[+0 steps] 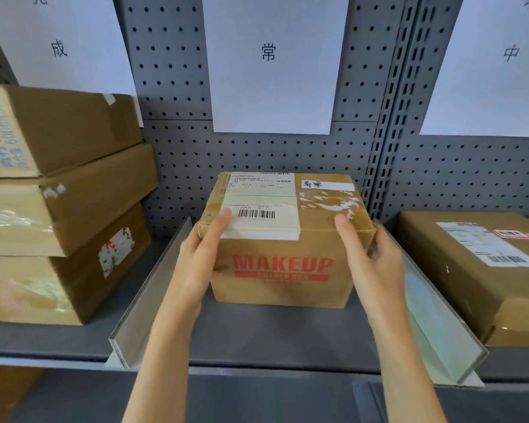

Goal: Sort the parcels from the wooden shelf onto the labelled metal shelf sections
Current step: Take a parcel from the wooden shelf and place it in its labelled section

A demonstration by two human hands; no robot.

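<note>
Brown cardboard, red "MAKEUP" lettering facing out: the parcel [283,239] sits in the middle section of the grey metal shelf [272,340], under the paper sign [272,62] that bears a single character. It stands between 2 slanted dividers, the left divider [153,288] and the right divider [437,325], and looks to rest flat on the shelf floor, though I can't be sure its full weight is down yet.

The left hand [200,257] holds the parcel's left side, thumb lying on the top edge just beside the barcode label [258,213], the other fingers hidden behind the box wall. The right hand [370,257] holds the right side, thumb [344,225] on the top near the torn tape patch, its remaining fingers curled round the far right corner. Both are wrapped on the box, neither loose.

To my eye this is the setting-down step. Doing it well means keeping the box square to the pegboard back [177,166], sliding it straight back so it doesn't scrape either divider, and only then easing both hands off outward at once, so it doesn't twist. There's little room on the right, where the fingers sit close to the right divider.

A stack of 3 boxes [61,203] fills the left section; another box [477,264] lies in the right one.
</note>
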